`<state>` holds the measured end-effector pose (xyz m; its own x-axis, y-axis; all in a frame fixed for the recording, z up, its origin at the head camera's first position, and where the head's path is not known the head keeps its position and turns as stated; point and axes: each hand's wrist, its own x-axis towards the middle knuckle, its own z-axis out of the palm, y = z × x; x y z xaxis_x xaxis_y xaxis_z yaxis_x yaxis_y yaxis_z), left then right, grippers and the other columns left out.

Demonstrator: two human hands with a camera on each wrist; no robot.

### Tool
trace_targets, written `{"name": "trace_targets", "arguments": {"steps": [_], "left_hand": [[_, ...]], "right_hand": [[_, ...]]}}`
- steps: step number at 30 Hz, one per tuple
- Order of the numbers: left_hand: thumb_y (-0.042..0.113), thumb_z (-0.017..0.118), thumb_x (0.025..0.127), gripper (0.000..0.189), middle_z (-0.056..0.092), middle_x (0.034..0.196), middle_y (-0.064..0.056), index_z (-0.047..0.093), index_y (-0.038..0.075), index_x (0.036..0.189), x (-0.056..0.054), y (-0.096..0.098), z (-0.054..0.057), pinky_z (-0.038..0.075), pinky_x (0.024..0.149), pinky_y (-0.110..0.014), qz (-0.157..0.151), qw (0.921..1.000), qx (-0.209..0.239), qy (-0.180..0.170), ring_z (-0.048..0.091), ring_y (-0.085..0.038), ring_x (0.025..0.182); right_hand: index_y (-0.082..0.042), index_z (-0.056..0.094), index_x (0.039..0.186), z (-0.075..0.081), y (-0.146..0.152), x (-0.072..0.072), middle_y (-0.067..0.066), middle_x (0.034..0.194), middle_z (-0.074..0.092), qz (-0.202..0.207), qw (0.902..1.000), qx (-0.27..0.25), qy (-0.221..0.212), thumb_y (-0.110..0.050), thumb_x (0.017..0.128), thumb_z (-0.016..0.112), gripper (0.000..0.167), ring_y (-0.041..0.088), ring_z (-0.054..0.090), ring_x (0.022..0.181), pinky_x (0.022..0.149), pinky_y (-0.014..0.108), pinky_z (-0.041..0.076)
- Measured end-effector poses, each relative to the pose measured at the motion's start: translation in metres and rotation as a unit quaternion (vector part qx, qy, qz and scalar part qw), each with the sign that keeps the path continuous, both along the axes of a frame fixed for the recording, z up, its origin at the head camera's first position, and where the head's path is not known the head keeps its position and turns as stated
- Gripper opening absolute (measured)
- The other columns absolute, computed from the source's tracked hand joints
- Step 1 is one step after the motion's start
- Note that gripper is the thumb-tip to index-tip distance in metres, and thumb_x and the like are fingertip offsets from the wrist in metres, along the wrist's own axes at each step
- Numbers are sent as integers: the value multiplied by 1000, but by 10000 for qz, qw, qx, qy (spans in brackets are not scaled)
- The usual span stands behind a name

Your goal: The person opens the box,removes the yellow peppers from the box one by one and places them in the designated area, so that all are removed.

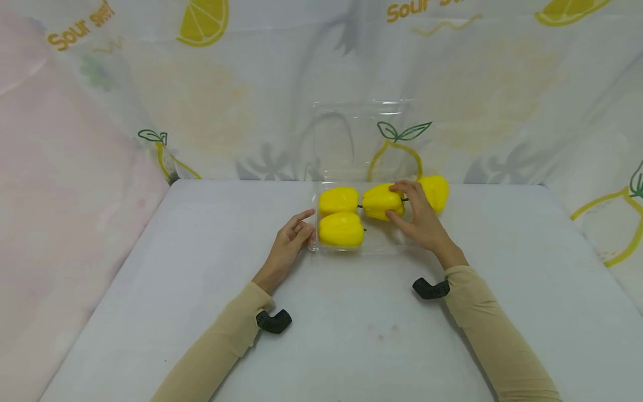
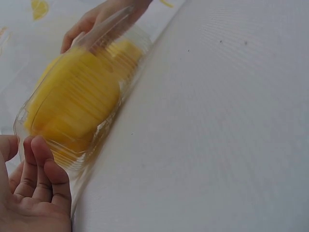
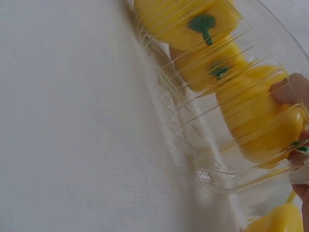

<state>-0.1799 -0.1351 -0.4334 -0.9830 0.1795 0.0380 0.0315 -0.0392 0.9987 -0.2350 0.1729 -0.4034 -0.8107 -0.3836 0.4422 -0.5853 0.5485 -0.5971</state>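
Note:
A clear plastic clamshell box lies on the table, its see-through lid raised at the back. Two yellow bell peppers sit in its left half, one behind the other. Over the right half, my right hand grips a third yellow bell pepper with thumb and fingers, its green stem pointing right. My left hand is at the box's left end, fingertips right at the wall and loosely bent. In the left wrist view, those fingers show beside the ribbed plastic.
Another yellow bell pepper rests outside the box at the back right, partly behind my right hand. A white table spreads around the box. Patterned cloth hangs behind the table and along its sides.

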Motion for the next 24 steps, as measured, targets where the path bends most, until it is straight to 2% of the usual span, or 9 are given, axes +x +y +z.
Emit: {"name": "trace_targets", "arguments": {"steps": [8,13,15,19,24], "left_hand": [[26,51,98,42,53,84,-1,44,16,138,0,-1,0,47,73,-17,-17,10000,-10,3,50,-9,73],[24,50,98,42,54,84,-1,43,15,139,0,0,0,47,73,-17,-19,10000,-30,-49,50,-8,72],[23,49,99,42,53,84,-2,43,14,140,1,0,0,47,73,-17,-26,10000,1,-84,50,-8,73],[21,48,99,43,53,86,-3,41,14,141,1,0,2,46,74,-17,-39,9999,13,-102,50,-9,74],[23,49,99,43,53,84,0,41,14,141,1,1,2,46,74,-17,-12,10000,-51,-18,50,-8,74]], "right_hand": [[-8,45,130,1,0,-1,13,134,39,84,9993,-324,152,-10,83,71,54,28,37,128,105,51,33],[-8,46,129,0,0,-3,14,131,41,83,9978,-570,317,-5,79,74,58,32,32,131,111,50,27],[-8,46,129,0,1,-2,14,131,40,47,9971,-685,318,-4,78,74,58,30,32,130,109,47,30],[-9,47,129,1,2,-1,13,133,35,-59,9962,-842,225,-2,77,74,59,22,35,124,94,42,40],[-5,38,136,2,1,-1,17,136,34,12,9950,-987,145,2,76,74,70,27,37,125,101,49,40]]}}
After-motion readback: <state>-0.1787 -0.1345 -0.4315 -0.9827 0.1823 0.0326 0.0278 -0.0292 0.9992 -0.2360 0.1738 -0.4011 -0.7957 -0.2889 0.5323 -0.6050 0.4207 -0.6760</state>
